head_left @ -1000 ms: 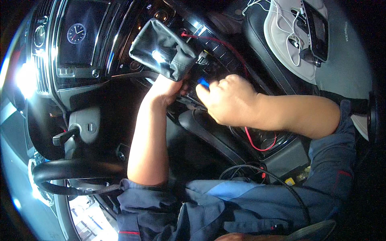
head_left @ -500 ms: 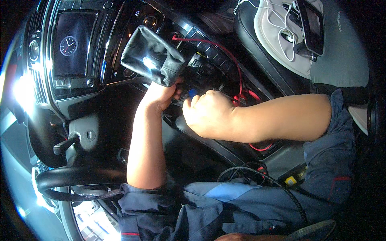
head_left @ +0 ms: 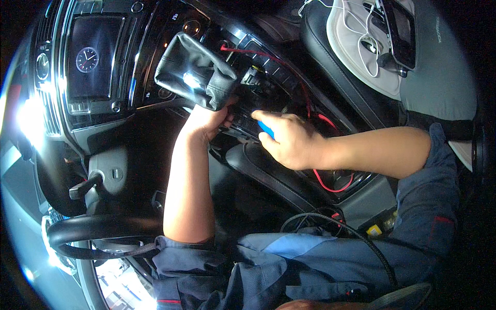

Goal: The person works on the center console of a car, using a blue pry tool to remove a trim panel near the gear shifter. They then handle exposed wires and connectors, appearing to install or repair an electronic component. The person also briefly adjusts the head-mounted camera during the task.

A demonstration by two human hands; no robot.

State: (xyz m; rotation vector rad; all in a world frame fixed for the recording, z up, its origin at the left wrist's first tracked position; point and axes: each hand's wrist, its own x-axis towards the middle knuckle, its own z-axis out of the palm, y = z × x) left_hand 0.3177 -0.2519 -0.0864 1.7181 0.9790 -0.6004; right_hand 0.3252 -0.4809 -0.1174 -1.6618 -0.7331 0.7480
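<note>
Right hand [head_left: 294, 138] grips blue object [head_left: 266, 128] — left hand [head_left: 211, 120] partly behind leather boot [head_left: 190, 67]

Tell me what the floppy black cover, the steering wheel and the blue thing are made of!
Black cover: leather or imitation leather, softly shiny; it creases and catches light.
Steering wheel: perhaps leather or plastic, smooth with a dull sheen.
Blue thing: maybe plastic, from its even, bright colour; the right hand hides most.

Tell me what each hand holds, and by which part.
The right hand holds a blue object; which part is gripped cannot be told. The left hand is by the black leather cover; its hold, if any, is hidden.
</note>
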